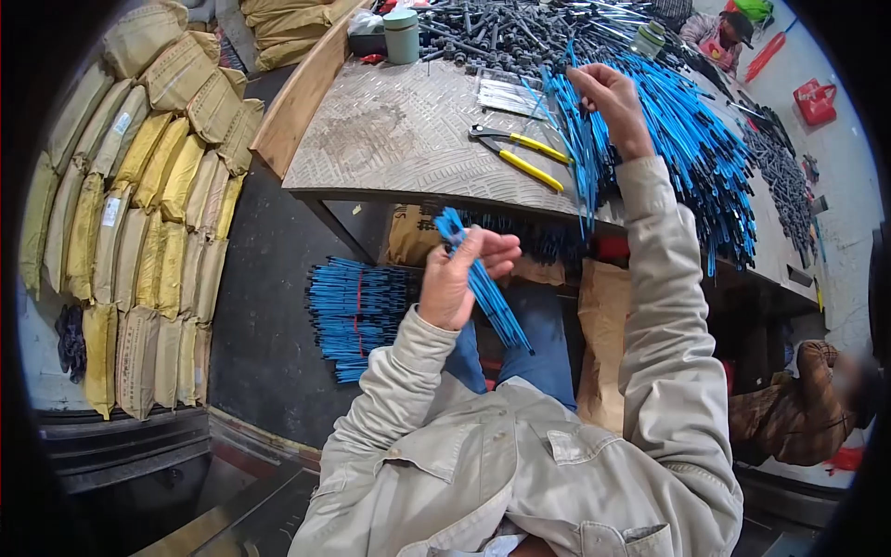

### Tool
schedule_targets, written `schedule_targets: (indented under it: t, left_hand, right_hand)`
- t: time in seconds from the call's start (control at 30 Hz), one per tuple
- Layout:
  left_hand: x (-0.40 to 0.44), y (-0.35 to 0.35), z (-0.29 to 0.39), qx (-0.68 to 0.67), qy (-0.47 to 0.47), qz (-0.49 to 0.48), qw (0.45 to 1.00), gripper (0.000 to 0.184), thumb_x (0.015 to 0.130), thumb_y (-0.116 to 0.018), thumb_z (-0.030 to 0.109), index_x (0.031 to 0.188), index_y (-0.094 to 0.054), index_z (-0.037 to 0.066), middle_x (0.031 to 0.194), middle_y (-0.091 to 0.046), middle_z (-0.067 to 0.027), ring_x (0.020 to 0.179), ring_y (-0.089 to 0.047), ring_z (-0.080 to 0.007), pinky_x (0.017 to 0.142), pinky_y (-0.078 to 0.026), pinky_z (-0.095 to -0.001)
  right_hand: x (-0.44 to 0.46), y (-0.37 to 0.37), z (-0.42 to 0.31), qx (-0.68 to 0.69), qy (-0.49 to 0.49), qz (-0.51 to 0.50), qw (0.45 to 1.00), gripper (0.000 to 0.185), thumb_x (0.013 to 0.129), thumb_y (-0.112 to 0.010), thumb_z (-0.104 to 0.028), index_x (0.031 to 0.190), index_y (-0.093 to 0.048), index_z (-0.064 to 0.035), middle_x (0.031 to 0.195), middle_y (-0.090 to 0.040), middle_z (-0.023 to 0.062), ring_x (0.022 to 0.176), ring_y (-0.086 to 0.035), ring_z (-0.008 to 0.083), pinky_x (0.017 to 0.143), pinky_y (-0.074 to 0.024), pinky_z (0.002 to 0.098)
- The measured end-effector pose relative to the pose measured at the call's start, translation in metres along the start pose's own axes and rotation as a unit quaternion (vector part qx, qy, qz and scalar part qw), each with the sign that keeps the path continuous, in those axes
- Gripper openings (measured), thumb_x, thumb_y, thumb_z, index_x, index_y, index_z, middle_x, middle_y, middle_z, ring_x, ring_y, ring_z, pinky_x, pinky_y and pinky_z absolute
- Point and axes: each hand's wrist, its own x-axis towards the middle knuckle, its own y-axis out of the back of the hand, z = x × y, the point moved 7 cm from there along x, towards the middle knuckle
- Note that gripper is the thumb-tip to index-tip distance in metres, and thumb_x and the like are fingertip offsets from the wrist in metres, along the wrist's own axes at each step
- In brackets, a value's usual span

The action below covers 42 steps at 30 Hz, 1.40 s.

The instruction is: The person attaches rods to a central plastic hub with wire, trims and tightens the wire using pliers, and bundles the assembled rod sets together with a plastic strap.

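A bundle of thin blue rods (498, 306) with dark tips lies across the palm of my left hand (455, 278), above my lap. The thumb rests over the bundle and the fingers curl behind it. My right hand (608, 102) is over the big heap of blue rods (677, 139) on the table, thumb and index finger pinched together at the upper end of blue rods. How many it holds is hard to tell. Yellow-handled pliers (529, 153) lie on the table left of the heap.
The metal-topped table (371, 130) bears a green cup (402, 37), a jar (648, 39) and a pile of dark parts (520, 32). Bundled blue rods (357, 311) lie below its left side. Stacked sacks (148, 195) stand left. One person (794, 408) is at right, another (719, 42) at far right.
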Motion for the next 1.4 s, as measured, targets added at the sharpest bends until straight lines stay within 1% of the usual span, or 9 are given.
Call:
schedule_targets:
  t: [0.4, 0.5, 0.63, 0.7, 0.77, 0.83, 0.9, 1.03, 1.4]
  left_hand:
    - [-0.004, -0.047, 0.038, 0.065, -0.119, 0.019, 0.991, 0.035, 0.093, -0.05, 0.028, 0.114, -0.053, 0.0, 0.099, -0.063, -0.0145, 0.088, -0.063, -0.0215, 0.075, -0.05, -0.0288]
    - [-0.014, -0.056, 0.047, 0.259, -0.291, 0.073, 0.918, 0.032, 0.092, -0.052, 0.029, 0.108, -0.054, 0.002, 0.082, -0.061, -0.0066, 0.069, -0.059, -0.0134, 0.062, -0.047, -0.0229]
    - [-0.009, -0.03, 0.048, 0.18, -0.211, 0.071, 0.958, 0.025, 0.091, -0.054, 0.03, 0.097, -0.056, 0.006, 0.067, -0.052, 0.0012, 0.053, -0.046, -0.0073, 0.048, -0.038, -0.0199]
    - [-0.008, -0.018, 0.051, 0.108, -0.166, 0.073, 0.977, 0.024, 0.091, -0.055, 0.031, 0.094, -0.056, 0.007, 0.064, -0.05, 0.0018, 0.05, -0.044, -0.0069, 0.045, -0.035, -0.0199]
    - [-0.005, -0.009, 0.046, -0.035, -0.076, 0.068, 0.994, 0.023, 0.089, -0.057, 0.032, 0.088, -0.056, 0.009, 0.059, -0.047, 0.0031, 0.045, -0.04, -0.0061, 0.04, -0.03, -0.0199]
    - [-0.005, -0.002, 0.044, -0.05, -0.055, 0.078, 0.994, 0.023, 0.089, -0.057, 0.033, 0.087, -0.056, 0.01, 0.058, -0.047, 0.003, 0.044, -0.04, -0.0061, 0.04, -0.029, -0.0199]
    - [-0.006, 0.007, 0.039, -0.076, -0.013, 0.096, 0.992, 0.023, 0.088, -0.058, 0.034, 0.087, -0.057, 0.011, 0.057, -0.047, 0.003, 0.043, -0.04, -0.0062, 0.039, -0.029, -0.02]
    - [-0.009, 0.013, 0.057, -0.073, -0.029, 0.159, 0.984, 0.024, 0.086, -0.06, 0.036, 0.086, -0.057, 0.012, 0.057, -0.048, 0.002, 0.041, -0.04, -0.0061, 0.038, -0.027, -0.0201]
    - [-0.012, 0.0, 0.046, -0.026, -0.036, -0.009, 0.999, 0.025, 0.087, -0.059, 0.031, 0.101, -0.058, 0.009, 0.064, -0.058, -0.0041, 0.052, -0.052, -0.012, 0.046, -0.039, -0.0225]
  right_hand:
    - [-0.172, -0.047, -0.069, 0.028, 0.062, 0.016, 0.998, 0.009, 0.083, -0.062, -0.001, 0.088, -0.056, -0.0004, 0.07, -0.055, -0.001, 0.058, -0.048, 0.0023, 0.05, -0.0387, 0.0172]
    - [-0.175, -0.067, -0.067, 0.039, 0.066, -0.011, 0.997, 0.01, 0.082, -0.063, -0.002, 0.088, -0.055, 0.0, 0.071, -0.057, 0.0005, 0.059, -0.053, 0.0033, 0.049, -0.0412, 0.0187]
    - [-0.16, -0.081, -0.065, -0.012, 0.061, -0.098, 0.993, 0.009, 0.084, -0.062, -0.007, 0.086, -0.057, 0.0007, 0.07, -0.059, 0.0024, 0.062, -0.059, 0.0067, 0.05, -0.0441, 0.0204]
    - [-0.126, -0.079, -0.029, 0.062, -0.086, -0.19, 0.976, 0.016, 0.087, -0.058, -0.014, 0.084, -0.06, 0.0018, 0.068, -0.06, 0.0049, 0.062, -0.062, 0.0097, 0.049, -0.0457, 0.0228]
    - [-0.068, -0.047, 0.003, -0.152, 0.035, -0.05, 0.986, 0.025, 0.087, -0.056, -0.021, 0.079, -0.061, 0.0021, 0.07, -0.063, 0.0101, 0.063, -0.064, 0.0172, 0.051, -0.0477, 0.0292]
    - [-0.02, -0.032, 0.024, -0.464, 0.053, -0.001, 0.884, 0.02, 0.084, -0.055, -0.019, 0.078, -0.062, -0.0012, 0.078, -0.065, 0.0151, 0.071, -0.066, 0.0261, 0.058, -0.0499, 0.0376]
    - [0.01, -0.034, 0.053, -0.601, 0.003, -0.04, 0.798, 0.017, 0.08, -0.053, -0.018, 0.077, -0.064, -0.0052, 0.083, -0.065, 0.0163, 0.078, -0.064, 0.0324, 0.065, -0.0501, 0.0423]
    - [0.029, -0.043, 0.072, -0.667, -0.018, -0.09, 0.739, 0.017, 0.079, -0.051, -0.016, 0.08, -0.066, -0.0083, 0.086, -0.065, 0.0156, 0.08, -0.063, 0.0322, 0.069, -0.0499, 0.0419]
    - [0.001, 0.026, 0.037, -0.323, -0.001, 0.126, 0.938, 0.024, 0.077, -0.062, -0.032, 0.076, -0.064, -0.0075, 0.081, -0.064, 0.0129, 0.075, -0.062, 0.0292, 0.068, -0.0485, 0.0377]
